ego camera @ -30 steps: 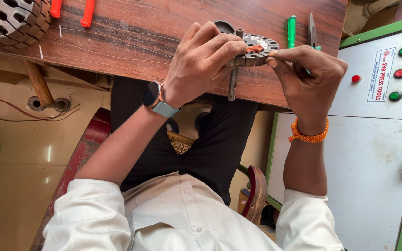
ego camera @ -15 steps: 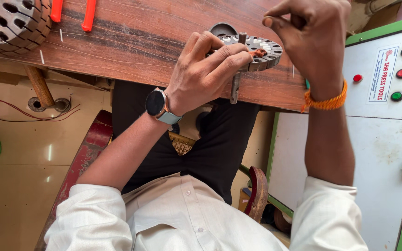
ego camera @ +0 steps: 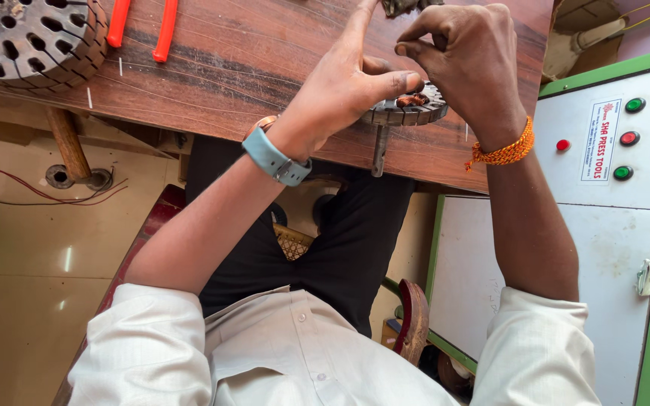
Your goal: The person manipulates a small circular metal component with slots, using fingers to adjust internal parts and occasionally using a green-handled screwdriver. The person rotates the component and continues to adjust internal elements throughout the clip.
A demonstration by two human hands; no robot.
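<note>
Much of the small slotted metal disc [ego camera: 408, 111] is hidden from us; our left hand [ego camera: 344, 90] covers its left part and our right hand [ego camera: 468, 60] its far side, so only a grey toothed arc shows, with a short steel shaft [ego camera: 379, 150] running from it toward the bench's near edge; a bit of reddish-brown winding [ego camera: 412, 99] sits on top, too small to make out clearly. The disc lies on the wooden bench [ego camera: 265, 68] close to its near edge, toward the right end. Our left thumb presses on the disc's rim while the index finger points away, stretched out; the other fingers are out of sight, so we cannot tell whether that hand grips the disc. Our right hand hovers just above the disc, thumb and forefinger pinched together; whether anything thin sits between them we cannot tell. At the far left corner a larger slotted round core [ego camera: 31, 37] is cut off by the frame, dark and ridged; beside it two orange tool handles [ego camera: 144, 26] run off the top. The bench surface is dark, grained and streaked.
</note>
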